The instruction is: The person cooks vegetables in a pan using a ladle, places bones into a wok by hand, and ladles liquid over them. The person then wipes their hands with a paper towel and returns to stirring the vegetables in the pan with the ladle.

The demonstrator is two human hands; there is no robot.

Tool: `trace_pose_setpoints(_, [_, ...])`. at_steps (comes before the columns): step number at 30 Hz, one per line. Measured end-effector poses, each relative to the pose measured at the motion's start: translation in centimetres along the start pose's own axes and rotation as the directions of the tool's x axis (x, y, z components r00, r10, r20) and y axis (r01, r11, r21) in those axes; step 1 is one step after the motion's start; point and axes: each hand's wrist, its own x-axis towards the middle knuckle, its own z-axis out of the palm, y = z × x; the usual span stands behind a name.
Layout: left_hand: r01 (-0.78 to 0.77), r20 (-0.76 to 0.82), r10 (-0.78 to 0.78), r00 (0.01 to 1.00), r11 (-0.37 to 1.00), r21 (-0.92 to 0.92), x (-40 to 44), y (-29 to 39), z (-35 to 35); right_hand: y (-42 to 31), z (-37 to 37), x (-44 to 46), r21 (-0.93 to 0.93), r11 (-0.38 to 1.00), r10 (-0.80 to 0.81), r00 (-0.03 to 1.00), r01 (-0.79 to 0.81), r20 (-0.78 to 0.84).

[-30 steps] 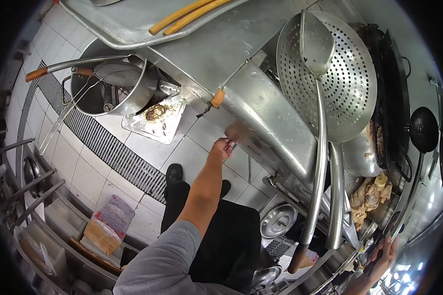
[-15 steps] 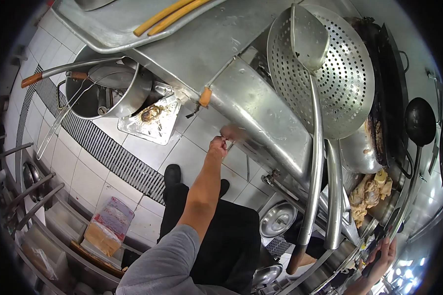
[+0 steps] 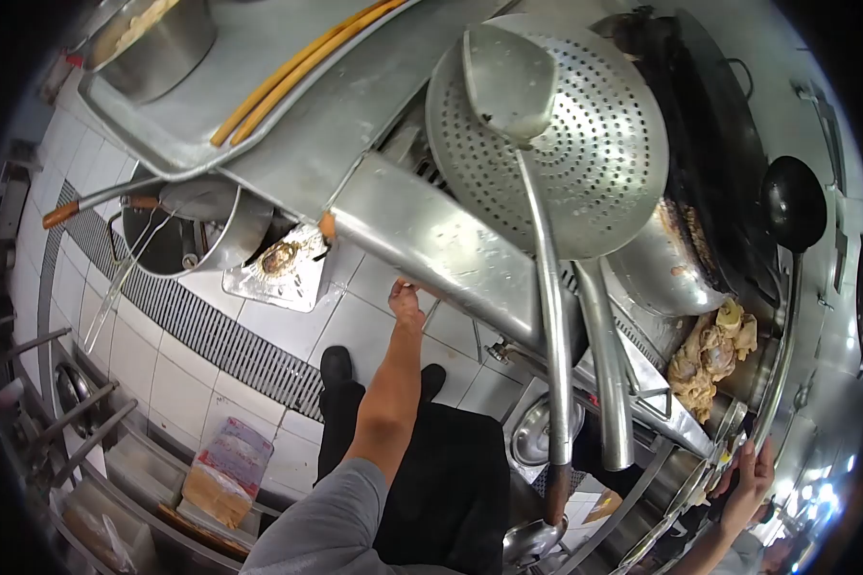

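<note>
My left hand (image 3: 406,299) reaches down to the front of the steel counter (image 3: 451,259), fingers curled at its lower edge; what they hold is hidden. At the lower right, my right hand (image 3: 753,471) is closed around the long handle of a black ladle (image 3: 794,203), its bowl upward along the wall side. Between the hands, a large perforated strainer (image 3: 604,144) lies over the stove, with a steel spatula (image 3: 508,86) resting across it. Their handles hang over the front edge. Pieces of cooked meat (image 3: 708,359) sit beside the ladle's handle.
A deep pot (image 3: 244,230) with utensils and a soiled tray (image 3: 292,273) are at left. Above them, a large steel tray (image 3: 153,153) bears yellow sticks (image 3: 288,81) and a pot (image 3: 168,53). A blackened pan (image 3: 710,125) stands behind the strainer. A floor grate (image 3: 225,340) crosses the tiles.
The view has shifted, bringing a pot into sight at the upper left. The strainer and spatula appear farther left. My left hand stays low at the counter front, its fingertips now more hidden.
</note>
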Motion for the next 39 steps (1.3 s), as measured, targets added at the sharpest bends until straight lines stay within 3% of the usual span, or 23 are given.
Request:
trace_pose_setpoints(3, [-0.011,0.092,0.014,0.996,0.999,-0.035,0.1,0.3,-0.9,-0.4,0.2,-0.5,0.058,0.998,0.028,0.998,-0.025,-0.053])
trace_pose_setpoints(5, [-0.008,-0.073,0.023,0.997,0.980,0.200,-2.5,2.1,0.5,-0.5,-0.1,-0.7,0.080,0.996,0.053,0.997,-0.048,-0.059])
trace_pose_setpoints(9, [0.014,0.081,-0.059,0.995,0.880,0.476,-5.2,5.9,-1.2,-1.3,-1.4,-0.8,0.170,0.976,0.137,0.991,-0.137,0.014])
trace_pose_setpoints(11, [0.027,0.084,-0.167,0.982,0.572,0.820,-7.5,9.2,-2.5,-3.2,-1.7,-0.8,0.278,0.941,0.183,0.982,-0.191,0.057])
trace_pose_setpoints(13, [0.139,-0.088,-0.160,0.983,0.344,0.929,-9.7,12.8,-4.3,-1.5,-3.7,-0.3,0.434,0.873,0.186,0.974,-0.223,0.127])
trace_pose_setpoints(14, [0.116,-0.065,-0.159,0.985,0.333,0.936,-6.5,13.4,-9.6,-2.2,-4.4,-0.2,0.506,0.823,0.201,0.966,-0.257,0.163])
trace_pose_setpoints(15, [-0.348,0.379,-0.098,0.920,0.237,0.907,-6.9,16.0,-12.4,-3.0,-5.3,0.1,0.574,0.767,0.211,0.957,-0.288,0.199])
trace_pose_setpoints(16, [-0.240,0.237,-0.096,0.967,-0.026,0.970,-6.6,19.4,-14.4,-2.8,-6.3,0.4,0.698,0.629,0.238,0.939,-0.344,0.249])
trace_pose_setpoints(17, [-0.273,0.271,0.050,0.961,0.052,0.961,-6.6,21.4,-16.3,-3.3,-7.2,0.7,0.827,0.404,0.225,0.919,-0.391,0.324])
trace_pose_setpoints(18, [-0.323,0.321,-0.062,0.945,-0.041,0.945,-8.9,25.5,-16.8,-2.9,-8.3,1.7,0.859,0.301,0.209,0.908,-0.414,0.364])
trace_pose_setpoints(19, [-0.133,0.133,0.044,0.990,0.004,0.991,-19.1,29.0,-9.4,-2.3,-9.3,2.9,0.878,0.196,0.189,0.895,-0.438,0.404])
trace_pose_setpoints(21, [-0.145,0.147,0.037,0.988,-0.052,0.988,-19.9,34.9,-13.4,-2.5,-10.7,5.9,0.860,0.273,0.215,0.898,-0.432,0.383])
trace_pose_setpoints(25, [0.023,0.002,0.213,0.977,-0.116,0.993,-29.8,42.1,-13.9,0.7,-11.0,16.2,0.373,0.893,0.235,0.967,-0.253,0.093])
trace_pose_setpoints(26, [0.075,-0.057,0.227,0.972,-0.073,0.995,-31.6,42.8,-14.3,3.9,-10.5,20.4,0.205,0.973,0.107,0.994,-0.106,0.005])
trace_pose_setpoints(27, [0.133,-0.121,0.238,0.964,-0.034,0.991,-33.4,43.4,-14.6,7.2,-9.7,24.0,0.017,0.999,-0.030,0.998,0.031,-0.054])
trace_pose_setpoints(29, [0.129,-0.139,0.275,0.951,0.055,0.990,-37.9,42.1,-13.5,9.7,-8.4,29.1,-0.333,0.941,-0.148,0.963,0.067,-0.225])
trace_pose_setpoints(31, [0.140,-0.173,0.311,0.935,0.126,0.982,-42.3,40.0,-13.2,12.2,-7.0,32.7,-0.383,0.923,-0.159,0.930,0.020,-0.333])
trace_pose_setpoints(33, [-0.271,0.270,0.385,0.883,-0.053,0.961,-46.8,36.6,-11.0,10.5,-8.5,33.5,-0.325,0.939,0.068,0.985,-0.117,-0.158])
trace_pose_setpoints(35, [-0.473,0.590,0.303,0.748,-0.380,0.795,-54.2,32.1,-2.6,11.8,-9.3,36.0,0.104,0.957,0.247,0.951,-0.269,0.186])
trace_pose_setpoints(36, [-0.529,0.638,0.225,0.737,-0.396,0.751,-56.4,29.9,0.6,12.6,-10.3,36.2,0.109,0.954,0.256,0.949,-0.279,0.185])
trace_pose_setpoints(37, [-0.575,0.673,0.148,0.725,-0.407,0.710,-58.7,27.7,3.3,13.0,-11.3,36.3,0.519,0.701,0.270,0.855,-0.490,0.443])
trace_pose_setpoints(38, [-0.671,0.736,0.062,0.674,-0.367,0.645,-61.2,25.0,6.9,13.1,-12.2,36.5,0.709,0.244,0.133,0.747,-0.661,0.651])
trace_pose_setpoints(39, [-0.758,0.795,-0.019,0.607,-0.315,0.571,-62.8,22.0,10.5,12.6,-13.0,36.3,0.707,0.242,0.130,0.744,-0.665,0.656])
